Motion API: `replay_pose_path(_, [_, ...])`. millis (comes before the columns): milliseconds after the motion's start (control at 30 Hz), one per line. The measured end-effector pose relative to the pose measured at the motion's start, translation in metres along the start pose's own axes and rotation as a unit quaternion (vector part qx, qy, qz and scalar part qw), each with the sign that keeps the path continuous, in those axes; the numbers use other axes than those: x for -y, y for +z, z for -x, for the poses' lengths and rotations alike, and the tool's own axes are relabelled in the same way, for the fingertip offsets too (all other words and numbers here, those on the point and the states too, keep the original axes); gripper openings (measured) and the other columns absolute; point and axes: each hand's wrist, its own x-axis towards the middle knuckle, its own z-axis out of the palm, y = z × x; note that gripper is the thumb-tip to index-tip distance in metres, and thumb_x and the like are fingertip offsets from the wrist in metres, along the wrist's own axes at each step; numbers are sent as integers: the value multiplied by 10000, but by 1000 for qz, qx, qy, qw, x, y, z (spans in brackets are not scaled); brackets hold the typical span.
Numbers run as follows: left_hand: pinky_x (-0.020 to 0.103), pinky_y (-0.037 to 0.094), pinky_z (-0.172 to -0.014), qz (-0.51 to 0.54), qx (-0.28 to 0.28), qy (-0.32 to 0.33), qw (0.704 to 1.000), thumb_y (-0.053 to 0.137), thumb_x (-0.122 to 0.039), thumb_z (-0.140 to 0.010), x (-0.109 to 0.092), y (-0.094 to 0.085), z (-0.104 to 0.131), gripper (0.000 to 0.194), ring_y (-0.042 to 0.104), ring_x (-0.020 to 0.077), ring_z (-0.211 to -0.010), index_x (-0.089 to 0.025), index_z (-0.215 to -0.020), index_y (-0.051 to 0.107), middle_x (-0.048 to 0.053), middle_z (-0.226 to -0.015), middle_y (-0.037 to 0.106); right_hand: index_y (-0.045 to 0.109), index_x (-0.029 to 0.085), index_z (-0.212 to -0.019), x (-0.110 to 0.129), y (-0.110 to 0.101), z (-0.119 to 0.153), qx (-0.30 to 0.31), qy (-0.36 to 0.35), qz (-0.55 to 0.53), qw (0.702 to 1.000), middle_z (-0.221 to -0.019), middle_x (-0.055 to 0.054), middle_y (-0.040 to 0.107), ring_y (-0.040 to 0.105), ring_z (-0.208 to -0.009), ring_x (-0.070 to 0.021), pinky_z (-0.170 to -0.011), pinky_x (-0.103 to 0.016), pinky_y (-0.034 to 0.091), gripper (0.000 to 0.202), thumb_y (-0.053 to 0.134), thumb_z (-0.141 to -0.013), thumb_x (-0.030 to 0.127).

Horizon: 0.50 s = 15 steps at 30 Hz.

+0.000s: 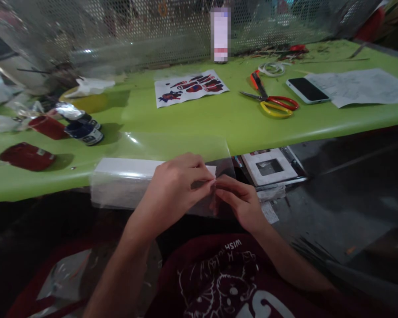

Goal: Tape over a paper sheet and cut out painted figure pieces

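Note:
A clear plastic sheet (175, 145) spans the near edge of the table, with a strip of white paper (126, 166) lying against it. My left hand (172, 185) comes across the sheet, thumb and fingertips pinched at the paper's right end. Close beside it, my right hand (240, 201) is closed in a pinch on the same edge, its fingertips almost touching the left ones. Part of the paper is hidden behind my left hand. Whether the fingertips have the plastic, the paper or both between them is hard to make out.
On the green table (192, 123) are a printed sheet of red and blue shapes (192, 87), scissors (268, 104), a cutter (258, 84), a phone (308, 90) and papers (365, 86). Paint jars (84, 132) and red containers (26, 157) stand left. Below right lies a framed item (268, 165).

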Motion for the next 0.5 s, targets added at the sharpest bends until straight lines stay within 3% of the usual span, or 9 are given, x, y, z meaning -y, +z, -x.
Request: replay_pose_path(500, [301,453,-698,-39,38,9,998,661,-185,-943,4,2,-2,147,617,157,-803,-195,-812,727,7,-836,662,775,270,-969,0,0,-2,-4,25,-3,1000,-723,27,678,635,-562,-124,-539,-288,527,117,691,-894,240])
